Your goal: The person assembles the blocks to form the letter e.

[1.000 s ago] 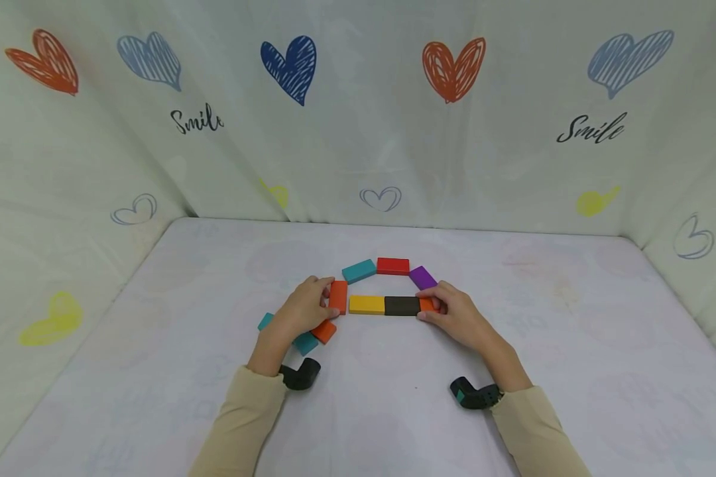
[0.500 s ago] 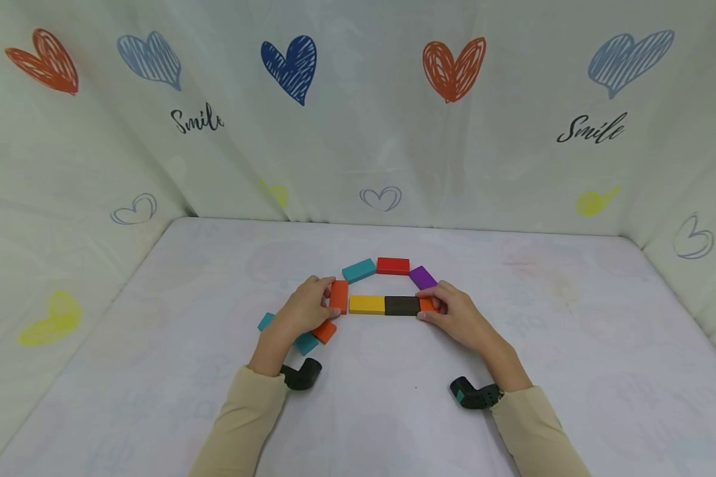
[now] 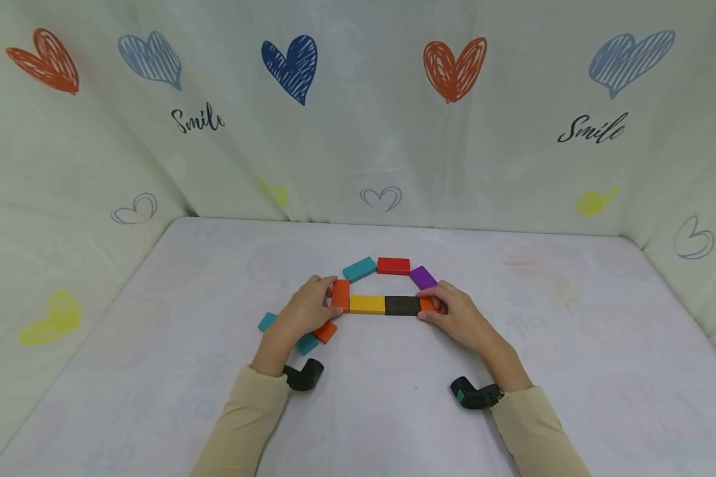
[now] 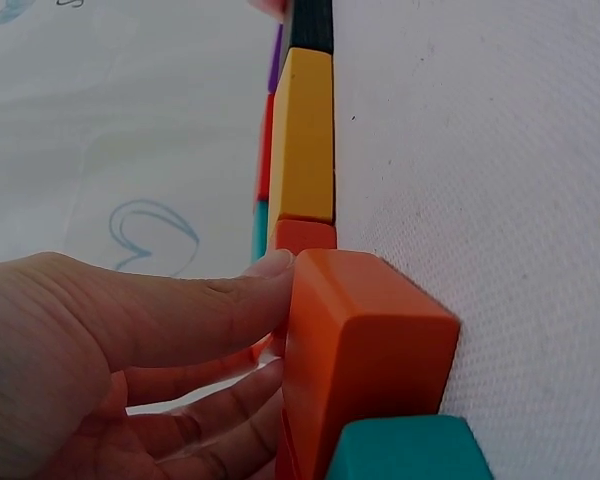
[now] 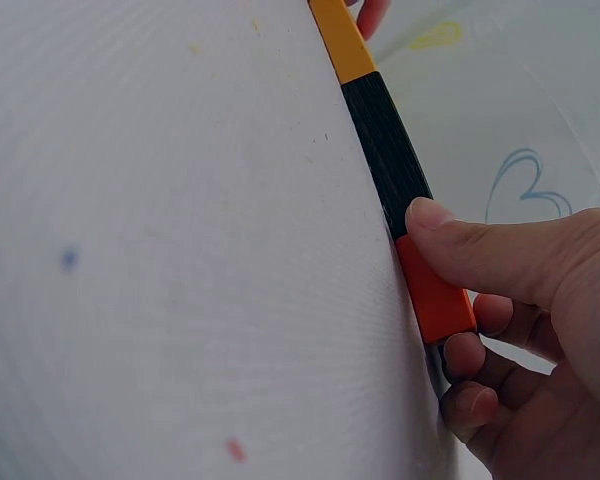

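Note:
My left hand (image 3: 305,303) holds an orange-red block (image 3: 341,296), thumb at its near end and fingers at its far end. That block stands crosswise against the left end of a yellow block (image 3: 366,305). A black block (image 3: 402,306) continues the row to the right, then an orange block (image 3: 427,304). My right hand (image 3: 456,315) pinches this last one between thumb and fingers, covering part of it; the right wrist view shows the thumb (image 5: 435,218) on its side. Behind the row, a teal block (image 3: 359,269), a red block (image 3: 393,266) and a purple block (image 3: 423,277) form an arch.
Under and beside my left wrist lie another orange block (image 3: 325,331) and teal blocks, one (image 3: 307,343) close to it and one (image 3: 267,321) farther left. A white cloth (image 3: 573,331) covers the table. A curtain with printed hearts (image 3: 358,132) hangs behind it.
My left hand has slid slightly right with the orange-red block, closing the narrow gap to the yellow block. The arch's teal block has shifted a touch. My right hand stays put.

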Motion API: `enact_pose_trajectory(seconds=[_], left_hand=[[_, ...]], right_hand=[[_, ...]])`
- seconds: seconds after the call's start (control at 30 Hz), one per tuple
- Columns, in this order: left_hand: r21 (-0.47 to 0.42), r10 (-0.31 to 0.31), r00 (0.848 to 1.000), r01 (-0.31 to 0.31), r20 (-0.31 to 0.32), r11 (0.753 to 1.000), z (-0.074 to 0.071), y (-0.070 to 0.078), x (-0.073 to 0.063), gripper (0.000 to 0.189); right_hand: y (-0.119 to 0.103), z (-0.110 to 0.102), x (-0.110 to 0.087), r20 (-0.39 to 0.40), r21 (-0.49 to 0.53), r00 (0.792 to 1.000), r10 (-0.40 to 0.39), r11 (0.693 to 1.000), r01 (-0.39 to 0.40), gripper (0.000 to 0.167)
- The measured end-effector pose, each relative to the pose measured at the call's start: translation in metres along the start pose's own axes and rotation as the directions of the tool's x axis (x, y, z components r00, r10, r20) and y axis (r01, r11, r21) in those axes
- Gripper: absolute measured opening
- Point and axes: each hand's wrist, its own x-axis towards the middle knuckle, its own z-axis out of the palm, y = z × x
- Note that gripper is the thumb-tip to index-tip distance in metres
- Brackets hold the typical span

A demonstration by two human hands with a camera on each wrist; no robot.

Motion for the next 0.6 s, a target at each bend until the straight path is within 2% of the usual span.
enact_pose_trajectory(seconds=[0.6], left_hand=[[-0.001,0.021,1.0,-0.021,0.003,1.0,-0.0004,0.0008,-0.0011,0.063]], right_hand=[[-0.001,-0.0006,0.0002,0.005,-0.003,1.0,0.008,1.0,-0.008,0.032]])
